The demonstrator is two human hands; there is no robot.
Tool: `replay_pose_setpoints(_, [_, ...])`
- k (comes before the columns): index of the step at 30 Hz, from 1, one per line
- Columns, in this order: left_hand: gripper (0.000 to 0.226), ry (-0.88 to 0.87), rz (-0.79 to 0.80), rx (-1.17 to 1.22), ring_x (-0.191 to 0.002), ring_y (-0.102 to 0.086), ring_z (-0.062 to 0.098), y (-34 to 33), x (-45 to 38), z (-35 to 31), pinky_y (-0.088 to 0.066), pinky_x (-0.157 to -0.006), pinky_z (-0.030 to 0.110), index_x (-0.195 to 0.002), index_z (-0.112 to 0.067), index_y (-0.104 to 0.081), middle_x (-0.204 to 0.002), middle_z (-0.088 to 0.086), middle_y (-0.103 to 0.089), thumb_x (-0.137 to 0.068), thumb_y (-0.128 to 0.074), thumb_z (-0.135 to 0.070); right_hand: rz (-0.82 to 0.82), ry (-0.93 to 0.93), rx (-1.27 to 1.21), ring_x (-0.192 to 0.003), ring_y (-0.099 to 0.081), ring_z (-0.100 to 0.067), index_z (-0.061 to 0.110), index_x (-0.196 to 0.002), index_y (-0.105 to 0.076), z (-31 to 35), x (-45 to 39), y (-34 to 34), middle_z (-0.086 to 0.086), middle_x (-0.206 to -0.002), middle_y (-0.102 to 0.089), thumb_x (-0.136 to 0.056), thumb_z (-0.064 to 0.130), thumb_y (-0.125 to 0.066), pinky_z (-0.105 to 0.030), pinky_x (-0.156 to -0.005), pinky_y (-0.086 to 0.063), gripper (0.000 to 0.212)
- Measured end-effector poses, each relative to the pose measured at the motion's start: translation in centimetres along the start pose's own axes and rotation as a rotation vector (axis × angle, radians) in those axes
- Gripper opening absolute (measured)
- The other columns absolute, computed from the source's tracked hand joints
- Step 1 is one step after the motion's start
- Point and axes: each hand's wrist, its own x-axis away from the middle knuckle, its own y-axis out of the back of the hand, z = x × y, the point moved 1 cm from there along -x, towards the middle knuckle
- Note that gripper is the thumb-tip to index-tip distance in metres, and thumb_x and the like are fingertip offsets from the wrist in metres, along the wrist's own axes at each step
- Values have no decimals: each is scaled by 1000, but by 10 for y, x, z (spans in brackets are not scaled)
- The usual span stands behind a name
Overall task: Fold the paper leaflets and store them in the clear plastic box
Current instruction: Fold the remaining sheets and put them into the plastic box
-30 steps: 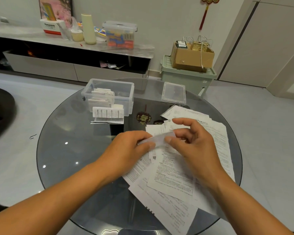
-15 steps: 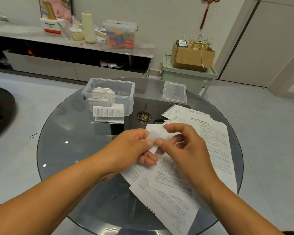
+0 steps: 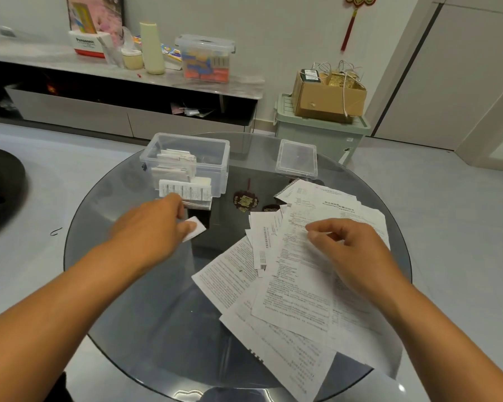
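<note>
**Folded slip on its way to the box**

Since half a second ago my left hand [image 3: 154, 224] has swung away, pinching the slip [image 3: 194, 231] short of the box [image 3: 186, 163]. Right hand [image 3: 346, 248], loosely curled and holding nothing, rests on the sheets [image 3: 296, 285]. That light pinch could let the slip spring open or drop onto the table [image 3: 145, 300].

Glass table [image 3: 134, 285]: box [image 3: 215, 169], lid [image 3: 296, 159], leaflets [image 3: 296, 300].

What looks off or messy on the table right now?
Some folded leaflets sit on the glass table against the clear plastic box, not inside. The unfolded sheets lie fanned and askew, some overhanging the near edge. No damage visible.
</note>
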Motion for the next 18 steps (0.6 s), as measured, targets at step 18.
replay_pose_setpoints(18, [58,-815,143,75,-140,-31,-8,-28,31,-53,-25,-116,15,-150,-44,-40,-151,-29,-40,-100,-54,-18,-58,-227,237,-129,-55,-26,36,-137,-59,-22,-11,25,3,-150,-49,-101,35,-58,-49,-107,-47,36])
